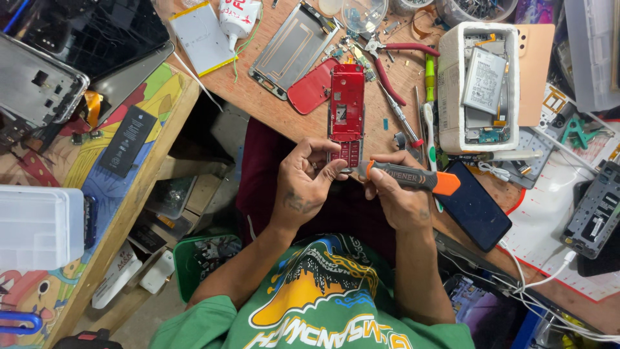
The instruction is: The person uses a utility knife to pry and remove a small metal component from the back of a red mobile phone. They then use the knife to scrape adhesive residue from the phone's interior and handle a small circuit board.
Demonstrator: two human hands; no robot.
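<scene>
A cluttered wooden workbench point(271, 110) seen from above, strewn with phone parts. At its near edge, the left hand point(307, 181) curls its fingers around the lower end of an opened red phone point(347, 106), pinning it to the bench. The right hand point(400, 197) is closed around a screwdriver point(407, 178) with a grey and orange handle, its tip touching the phone's lower end beside the left fingertips. Just right lies a dark smartphone point(475, 207), face up. Further back sit a red back cover point(312, 87), red-handled pliers point(387, 64), and a white foam block point(452, 97) holding a dismantled phone.
</scene>
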